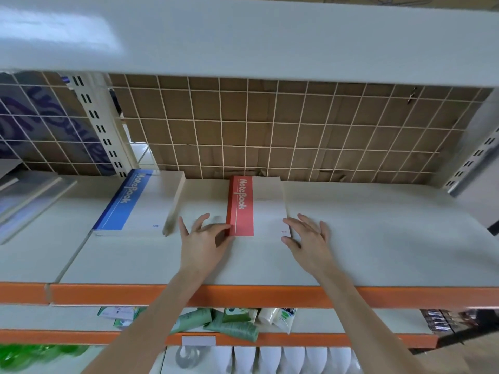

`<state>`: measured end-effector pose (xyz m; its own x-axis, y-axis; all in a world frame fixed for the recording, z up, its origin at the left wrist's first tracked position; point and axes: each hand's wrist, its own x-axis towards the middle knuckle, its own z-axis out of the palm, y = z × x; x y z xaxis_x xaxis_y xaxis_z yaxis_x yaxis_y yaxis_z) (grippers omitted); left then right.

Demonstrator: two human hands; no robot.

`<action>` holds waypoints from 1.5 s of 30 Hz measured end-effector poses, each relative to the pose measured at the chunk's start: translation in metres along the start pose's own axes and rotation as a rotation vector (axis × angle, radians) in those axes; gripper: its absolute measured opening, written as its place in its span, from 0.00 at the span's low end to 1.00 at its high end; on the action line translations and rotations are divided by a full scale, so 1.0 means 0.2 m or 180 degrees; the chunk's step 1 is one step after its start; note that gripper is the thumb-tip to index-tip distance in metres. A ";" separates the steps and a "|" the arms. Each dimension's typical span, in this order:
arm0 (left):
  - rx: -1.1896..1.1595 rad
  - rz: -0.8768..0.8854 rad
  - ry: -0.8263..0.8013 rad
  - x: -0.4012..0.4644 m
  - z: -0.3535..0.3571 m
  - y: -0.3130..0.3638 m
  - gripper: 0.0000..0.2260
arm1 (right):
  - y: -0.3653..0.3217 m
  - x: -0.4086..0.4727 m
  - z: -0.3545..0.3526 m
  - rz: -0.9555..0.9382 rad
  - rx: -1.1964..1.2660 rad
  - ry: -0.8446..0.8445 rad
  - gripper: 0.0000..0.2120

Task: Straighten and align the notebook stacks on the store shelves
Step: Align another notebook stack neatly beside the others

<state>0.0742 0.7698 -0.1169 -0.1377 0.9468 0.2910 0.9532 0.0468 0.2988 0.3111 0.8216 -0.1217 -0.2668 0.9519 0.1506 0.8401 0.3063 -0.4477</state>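
On the shelf (pixel 378 238), right of the blue stack (pixel 135 203) — red stack (pixel 256 206). Left hand (pixel 202 236) and right hand (pixel 310 238) flank its near corners, fingers straight, gripping nothing. Best squeezed evenly — pushed back square.

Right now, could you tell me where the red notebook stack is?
In the head view, the red notebook stack lies mid-shelf between both hands, right of the blue notebook stack.
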 end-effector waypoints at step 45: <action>0.0864 -0.0555 0.0392 -0.63 -1.35 -2.02 0.19 | -2.34 0.01 0.83 -0.1507 -0.0015 -0.0491 0.32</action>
<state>-0.3659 0.5455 -0.0294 -0.3206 0.8722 0.3694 0.9470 0.3033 0.1057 -0.1607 0.6813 -0.0575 -0.6860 0.6984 0.2041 0.6119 0.7055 -0.3575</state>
